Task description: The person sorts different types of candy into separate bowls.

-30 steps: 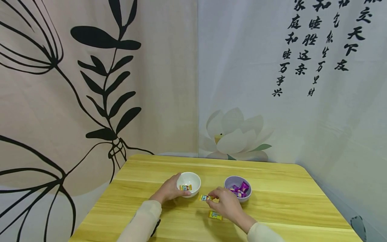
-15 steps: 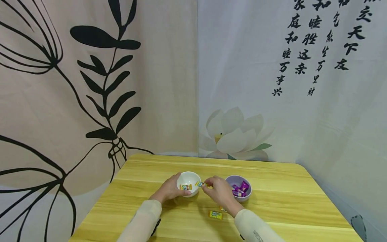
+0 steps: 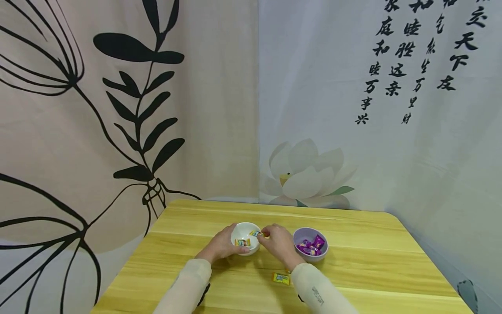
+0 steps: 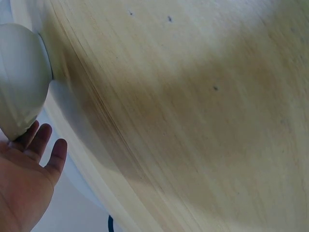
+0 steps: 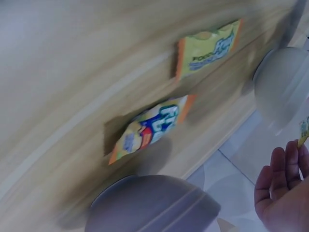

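Observation:
My left hand point(image 3: 222, 244) grips the side of a small white bowl point(image 3: 240, 232), its thumb at the near rim. One yellow wrapped candy point(image 3: 242, 242) lies inside that bowl. Between thumb and fingers, my right hand point(image 3: 280, 245) pinches another yellow wrapped candy point(image 3: 255, 233) over the bowl's right side. The left wrist view shows the bowl's outer wall point(image 4: 21, 72) against the fingers. Two yellow-orange candies, one flatter point(image 5: 210, 50) and one with blue print point(image 5: 153, 126), lie on the table; in the head view my right wrist mostly hides one of them.
To the right of my right hand stands a purple bowl point(image 3: 300, 236) with several purple wrapped candies point(image 3: 311, 248) in it. The wooden table point(image 3: 364, 253) reaches back to a printed curtain point(image 3: 219, 131).
My right hand lifted the candy off the table and carried it left and away from me, over the white bowl. My left hand stayed on the bowl.

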`<state>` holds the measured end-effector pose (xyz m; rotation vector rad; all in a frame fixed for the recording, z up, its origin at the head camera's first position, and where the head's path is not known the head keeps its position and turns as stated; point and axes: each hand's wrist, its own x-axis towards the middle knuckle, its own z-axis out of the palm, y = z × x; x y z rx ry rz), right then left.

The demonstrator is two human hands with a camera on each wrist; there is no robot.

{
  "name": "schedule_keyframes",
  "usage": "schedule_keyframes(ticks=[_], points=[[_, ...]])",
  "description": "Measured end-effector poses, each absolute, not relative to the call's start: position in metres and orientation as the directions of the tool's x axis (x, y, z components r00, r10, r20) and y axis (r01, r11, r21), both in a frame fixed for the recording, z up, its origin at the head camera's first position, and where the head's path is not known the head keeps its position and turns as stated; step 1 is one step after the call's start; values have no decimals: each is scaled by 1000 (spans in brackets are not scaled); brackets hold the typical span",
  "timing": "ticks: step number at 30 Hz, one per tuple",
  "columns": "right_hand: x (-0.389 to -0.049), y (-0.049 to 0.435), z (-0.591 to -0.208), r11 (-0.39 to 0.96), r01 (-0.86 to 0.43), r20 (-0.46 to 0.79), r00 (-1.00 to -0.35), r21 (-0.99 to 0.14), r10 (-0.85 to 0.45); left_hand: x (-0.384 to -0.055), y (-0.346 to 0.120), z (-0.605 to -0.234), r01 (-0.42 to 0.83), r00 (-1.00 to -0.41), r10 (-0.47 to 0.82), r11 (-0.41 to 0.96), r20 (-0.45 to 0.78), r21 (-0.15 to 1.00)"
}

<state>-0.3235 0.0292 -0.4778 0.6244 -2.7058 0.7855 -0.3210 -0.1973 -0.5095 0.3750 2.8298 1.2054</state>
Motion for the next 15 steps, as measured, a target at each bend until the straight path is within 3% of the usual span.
schedule_keyframes(ticks=[15], points=[[-320,21,-477,759,-488,359,-864,-430,-353,-315,-194,-506,130,-987,161,715,19,687]])
